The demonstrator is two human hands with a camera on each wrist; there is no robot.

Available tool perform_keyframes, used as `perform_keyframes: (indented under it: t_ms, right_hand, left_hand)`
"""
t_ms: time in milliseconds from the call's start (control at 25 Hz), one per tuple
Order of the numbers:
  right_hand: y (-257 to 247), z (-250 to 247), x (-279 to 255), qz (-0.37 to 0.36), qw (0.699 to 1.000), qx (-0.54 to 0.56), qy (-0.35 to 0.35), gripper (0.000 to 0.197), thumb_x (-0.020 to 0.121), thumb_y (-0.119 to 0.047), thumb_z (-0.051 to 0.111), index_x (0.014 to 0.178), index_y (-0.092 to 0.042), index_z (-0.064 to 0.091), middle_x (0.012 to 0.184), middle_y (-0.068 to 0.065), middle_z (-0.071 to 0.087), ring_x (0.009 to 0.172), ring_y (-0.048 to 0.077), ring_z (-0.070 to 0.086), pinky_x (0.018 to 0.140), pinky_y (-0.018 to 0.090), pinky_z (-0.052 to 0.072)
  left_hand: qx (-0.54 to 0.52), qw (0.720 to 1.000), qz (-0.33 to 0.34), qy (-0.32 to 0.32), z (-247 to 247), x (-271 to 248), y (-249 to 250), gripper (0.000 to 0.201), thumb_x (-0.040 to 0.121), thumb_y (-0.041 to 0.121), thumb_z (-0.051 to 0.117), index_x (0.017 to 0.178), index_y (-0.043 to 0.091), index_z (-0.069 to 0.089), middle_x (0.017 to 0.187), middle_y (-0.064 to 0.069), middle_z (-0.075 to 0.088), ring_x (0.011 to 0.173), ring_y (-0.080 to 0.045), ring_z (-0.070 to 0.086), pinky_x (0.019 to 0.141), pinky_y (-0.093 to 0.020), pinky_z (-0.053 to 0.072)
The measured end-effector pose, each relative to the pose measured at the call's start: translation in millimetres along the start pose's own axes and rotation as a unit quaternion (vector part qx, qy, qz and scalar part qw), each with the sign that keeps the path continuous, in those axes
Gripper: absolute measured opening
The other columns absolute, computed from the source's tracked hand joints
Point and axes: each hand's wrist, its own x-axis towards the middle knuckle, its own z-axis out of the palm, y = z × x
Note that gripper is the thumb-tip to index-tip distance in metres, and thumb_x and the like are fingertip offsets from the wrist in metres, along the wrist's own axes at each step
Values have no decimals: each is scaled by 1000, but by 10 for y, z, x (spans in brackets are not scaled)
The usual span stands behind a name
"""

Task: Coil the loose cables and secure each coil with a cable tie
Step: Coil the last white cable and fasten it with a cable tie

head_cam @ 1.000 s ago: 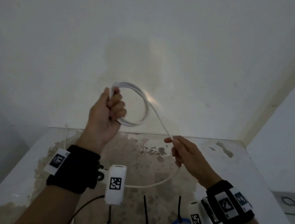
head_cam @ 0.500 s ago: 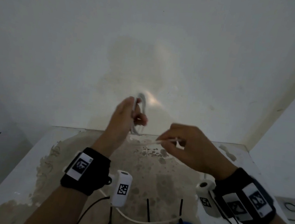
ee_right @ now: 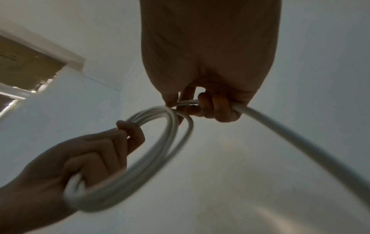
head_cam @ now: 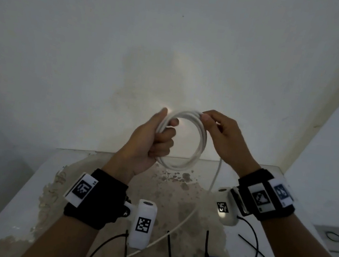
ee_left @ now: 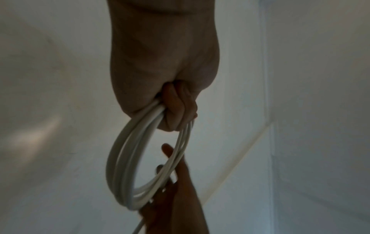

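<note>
Both hands (head_cam: pixel 154 141) grip white coil (head_cam: pixel 199 145) above table (head_cam: pixel 35 186), probably clear of edge.

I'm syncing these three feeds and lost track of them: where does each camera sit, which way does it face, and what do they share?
Head: worn on the head, facing forward and down at the table and wall; shows both forearms, left hand and right hand.
Left wrist: looks along the left hand at the white cable coil it grips; the right hand's fingers show beyond.
Right wrist: looks along the right hand, which pinches the cable; the left hand shows lower left.
Shared: all three show the coil and both hands.
</note>
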Motion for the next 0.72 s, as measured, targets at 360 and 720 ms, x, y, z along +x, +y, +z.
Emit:
perform_keyframes:
  t_ms: [360,720]
  right_hand:
    - [742,96,-441,173,978,100,-60,25,105,-29,42,113,-31,66,76,1,50,57,12,39,53,28,36]
    - [-157,90,-491,-87,965,-130,-212,22,98,-32,53,105,-30,74,82,-17,67,70,3,62,61,20,48]
  left_hand:
    - [-103,955,233,153,-373,24,651,43,103,48,26,75,21,46,44,7,25,31,-5,19,30,-17,15]
    - [65,942,227,237,-274,163,261,42,104,43,29,72,20,45,45,9,29,36,-6,25,38,-21,20]
